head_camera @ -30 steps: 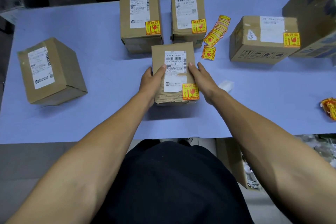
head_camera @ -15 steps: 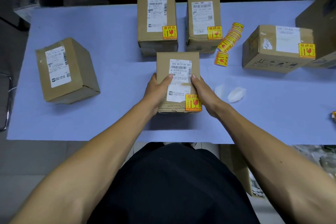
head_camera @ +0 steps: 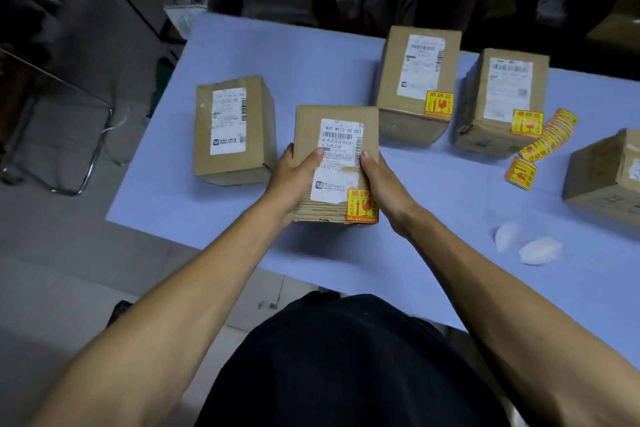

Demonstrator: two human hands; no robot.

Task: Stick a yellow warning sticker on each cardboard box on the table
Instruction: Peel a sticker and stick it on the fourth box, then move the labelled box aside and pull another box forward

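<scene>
Both hands — left hand (head_camera: 291, 180); right hand (head_camera: 381, 180) — grip box (head_camera: 311, 128) (thumbs atop)

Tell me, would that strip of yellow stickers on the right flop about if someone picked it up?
Probably floppy: the sticker strip lies flat in a loose, fanned line on the table, like thin paper. It looks light, so a push would likely slide it rather than tip it. It may also bend at the joints between stickers, since the nearest one sits at a different angle.
</scene>
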